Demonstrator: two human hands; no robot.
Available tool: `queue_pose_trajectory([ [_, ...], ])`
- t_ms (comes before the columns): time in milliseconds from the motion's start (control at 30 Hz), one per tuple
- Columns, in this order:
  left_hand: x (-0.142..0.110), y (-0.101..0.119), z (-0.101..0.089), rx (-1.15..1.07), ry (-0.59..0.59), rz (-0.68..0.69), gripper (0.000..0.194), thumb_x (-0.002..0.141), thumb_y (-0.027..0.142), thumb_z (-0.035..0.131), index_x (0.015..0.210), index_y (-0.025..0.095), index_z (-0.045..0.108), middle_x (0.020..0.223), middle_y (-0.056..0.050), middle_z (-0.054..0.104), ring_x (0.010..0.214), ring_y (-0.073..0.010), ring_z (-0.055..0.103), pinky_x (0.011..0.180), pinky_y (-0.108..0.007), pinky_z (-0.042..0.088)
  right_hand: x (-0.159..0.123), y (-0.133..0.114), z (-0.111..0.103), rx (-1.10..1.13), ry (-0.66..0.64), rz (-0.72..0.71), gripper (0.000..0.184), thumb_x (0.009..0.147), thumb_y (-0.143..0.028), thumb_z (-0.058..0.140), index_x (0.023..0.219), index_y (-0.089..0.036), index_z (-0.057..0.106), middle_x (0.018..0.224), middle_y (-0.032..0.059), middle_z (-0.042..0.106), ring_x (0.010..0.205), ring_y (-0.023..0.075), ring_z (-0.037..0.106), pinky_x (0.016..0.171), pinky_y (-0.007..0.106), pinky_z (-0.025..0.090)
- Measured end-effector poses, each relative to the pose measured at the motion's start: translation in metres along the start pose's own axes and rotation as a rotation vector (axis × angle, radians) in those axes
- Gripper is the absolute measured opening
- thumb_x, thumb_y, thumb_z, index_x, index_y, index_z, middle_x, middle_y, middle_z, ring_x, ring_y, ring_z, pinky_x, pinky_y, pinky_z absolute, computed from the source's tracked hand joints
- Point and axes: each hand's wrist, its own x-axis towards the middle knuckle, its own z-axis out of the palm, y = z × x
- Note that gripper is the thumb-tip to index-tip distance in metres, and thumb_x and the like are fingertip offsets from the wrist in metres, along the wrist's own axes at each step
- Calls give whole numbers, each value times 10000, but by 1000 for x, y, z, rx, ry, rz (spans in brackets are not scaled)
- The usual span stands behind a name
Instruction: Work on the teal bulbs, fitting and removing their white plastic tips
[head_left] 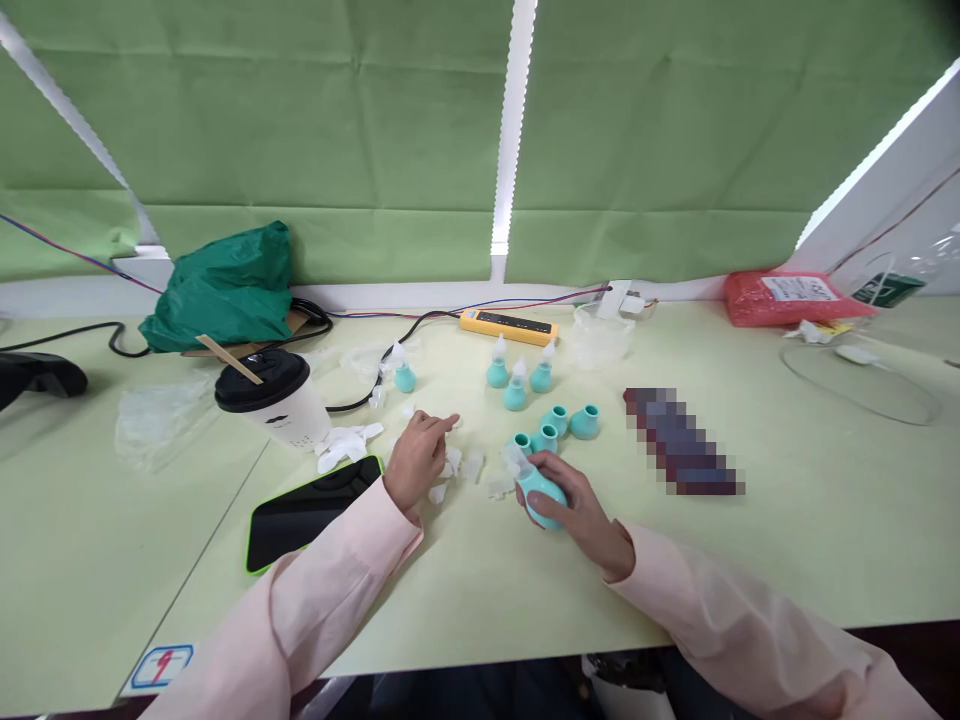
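My right hand (577,505) is wrapped round a teal squeeze bulb (546,494) with a clear tip (516,460) pointing up and left. My left hand (417,455) hovers over the table, index finger stretched to the right and the other fingers partly curled, with nothing visible in it. Beside and below it lie small translucent pieces (472,465). Several teal bulbs with bare openings (585,422) stand just beyond my right hand. Farther back are teal bulbs fitted with clear tips (514,388), and one more tipped bulb (405,376) stands to the left.
On the left are a lidded paper cup (281,415), crumpled tissue (346,445), a phone (311,515) and a green bag (225,285). A yellow power strip (508,327) lies at the back. A pixelated object (682,442) and a red package (787,298) are on the right.
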Motion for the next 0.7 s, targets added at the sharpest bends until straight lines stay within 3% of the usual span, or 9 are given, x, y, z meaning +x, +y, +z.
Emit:
queue_pose_trajectory([
  [67,-3,18,-6,-80,54,-30,280,777,145,343,1016,129,489,785,-60,580,717,-149,479,584,-264,413,-1,0,4,-115,-16,12,193,709,-352,529,769,-184,455,647,-21,423,555,96,387,510,223,328],
  [133,-7,38,-11,-170,-65,-48,234,793,244,349,950,147,492,741,-37,554,673,-137,482,570,-250,392,-3,0,9,-188,-52,17,180,703,-341,540,739,-180,469,644,-23,422,576,100,382,527,221,330],
  [200,-12,53,-10,-219,-209,-66,225,772,333,382,734,155,515,600,-2,497,563,-119,447,527,-239,348,-4,1,12,-224,-73,4,173,694,-332,552,719,-178,476,655,-21,439,602,107,391,552,225,338],
  [267,-18,62,-5,-335,-306,-128,335,775,361,357,522,152,428,466,32,373,453,-85,355,475,-226,286,-4,1,13,-250,-86,-12,168,685,-326,562,698,-177,484,641,-25,436,598,107,389,554,225,339],
  [333,-23,66,2,-553,-331,-259,405,786,357,306,435,155,310,414,49,254,402,-62,254,426,-215,222,-4,1,11,-275,-109,-12,166,671,-320,576,694,-178,492,614,-31,423,569,99,378,525,217,331],
  [433,-26,66,7,-983,-394,-489,399,755,374,322,423,170,240,390,63,199,367,-45,183,373,-196,157,-4,-4,7,-257,-181,4,163,663,-318,581,689,-177,505,571,-36,431,518,91,377,473,210,322],
  [533,-21,61,3,-1316,-609,-626,376,743,385,276,434,193,183,341,78,138,322,-48,136,330,-189,138,-5,-12,2,-221,-277,-42,150,663,-311,584,667,-173,526,583,-19,491,516,99,414,484,226,348],
  [600,-15,55,-3,-1329,-646,-634,354,756,378,219,454,200,170,334,80,108,315,-60,130,319,-191,153,-5,-19,-4,-217,-269,-101,133,665,-298,586,685,-174,543,623,2,527,543,114,445,508,244,369],
  [700,-5,45,-11,-918,-398,-476,343,784,379,267,510,178,309,396,56,273,380,-78,272,392,-206,261,1,-28,-18,-193,-89,-206,129,683,-295,575,751,-188,550,668,23,547,599,146,490,548,278,398],
])
